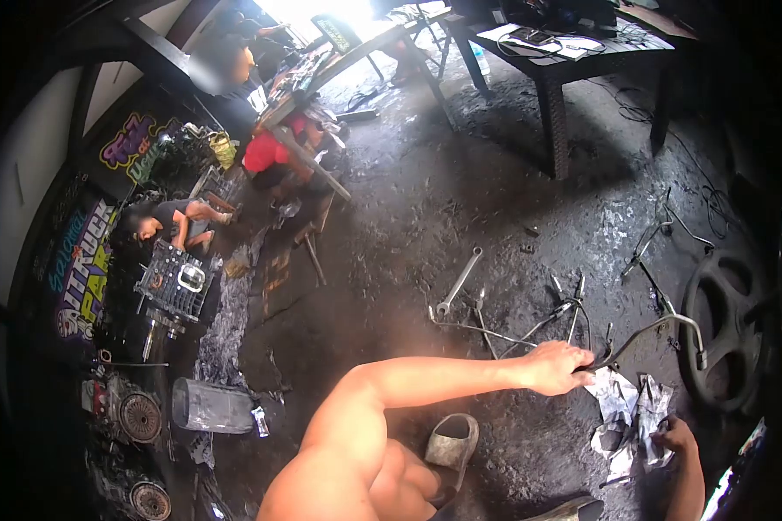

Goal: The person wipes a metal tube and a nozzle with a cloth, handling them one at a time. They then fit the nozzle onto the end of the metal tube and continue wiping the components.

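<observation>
My left hand (560, 369) is closed around one end of a bent dark metal tube (639, 337). From there the tube rises to the right and hooks down at a pale end fitting. Below it, my right hand (676, 436) has its fingers curled on a crumpled, stained white-grey cloth or paper (654, 406). More of this crumpled material (613, 401) lies just under my left hand. Several other bent metal tubes (573, 304) rest on the dark floor beyond my hands, with a combination wrench (460, 282) to their left.
A large spoked wheel (699, 382) stands at the right. My slipper (452, 441) is below my left arm. A dark table (554, 113) is at the back. On the left, a person (191, 224) crouches by an engine block (178, 278); a clear container (213, 405) lies nearer.
</observation>
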